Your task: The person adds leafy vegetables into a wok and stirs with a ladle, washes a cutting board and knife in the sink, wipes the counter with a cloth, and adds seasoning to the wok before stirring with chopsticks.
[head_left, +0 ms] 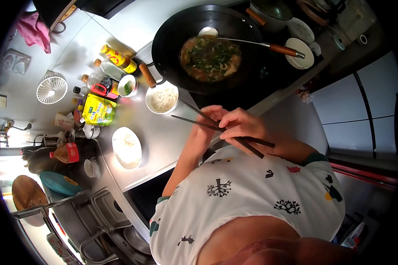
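Two dark chopsticks (194, 120) cross each other in front of my chest, their thin ends pointing left toward the bowl of white noodles (162, 99). My right hand (244, 125) is closed around their middle, with the thick ends sticking out to the right. Against it lies my left hand (203, 130), its fingers curled about the chopsticks; part of its grip is hidden. Beyond both hands, a black wok (172, 44) holds brothy soup with greens (212, 59). A ladle (247, 43) with a wooden handle rests in it.
Left of the wok stand a yellow-labelled bottle (119, 58), a small bowl of chopped greens (128, 86) and a yellow pouch (99, 109). A white bowl (127, 148) sits on the counter, near the sink (108, 207). Right of the wok are an empty-looking bowl (301, 62) and a lidded pot (272, 13).
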Tool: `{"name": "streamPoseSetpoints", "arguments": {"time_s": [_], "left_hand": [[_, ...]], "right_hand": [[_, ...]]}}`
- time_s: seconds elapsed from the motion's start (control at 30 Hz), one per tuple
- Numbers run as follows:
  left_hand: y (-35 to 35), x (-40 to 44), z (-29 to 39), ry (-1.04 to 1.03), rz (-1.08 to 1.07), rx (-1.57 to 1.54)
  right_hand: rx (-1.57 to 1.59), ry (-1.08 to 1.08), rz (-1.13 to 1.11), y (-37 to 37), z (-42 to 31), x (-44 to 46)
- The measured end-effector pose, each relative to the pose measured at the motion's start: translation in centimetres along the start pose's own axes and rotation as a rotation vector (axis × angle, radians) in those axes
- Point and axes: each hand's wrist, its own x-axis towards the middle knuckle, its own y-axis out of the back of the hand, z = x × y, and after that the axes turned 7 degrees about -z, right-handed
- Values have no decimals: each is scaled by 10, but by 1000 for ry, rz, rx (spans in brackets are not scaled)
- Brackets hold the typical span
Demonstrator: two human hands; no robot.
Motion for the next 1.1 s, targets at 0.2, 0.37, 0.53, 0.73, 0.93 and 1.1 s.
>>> {"name": "streamPoseSetpoints", "arguments": {"time_s": [0.2,0.37,0.53,0.73,0.93,1.1], "left_hand": [[12,8,-11,-32,50,-209],[6,8,-6,23,58,-180],[8,3,-15,97,72,-104],[22,-16,-22,284,-28,99],[111,-71,-12,389,633,247],[192,-99,-13,275,972,126]], "right_hand": [[117,-171,150,6,8,-16],[526,-395,288,-1,17,-26],[626,-472,286,-7,23,-24],[492,-480,449,18,19,-21],[-139,-585,561,130,19,-17],[-198,-694,346,131,48,6]]}}
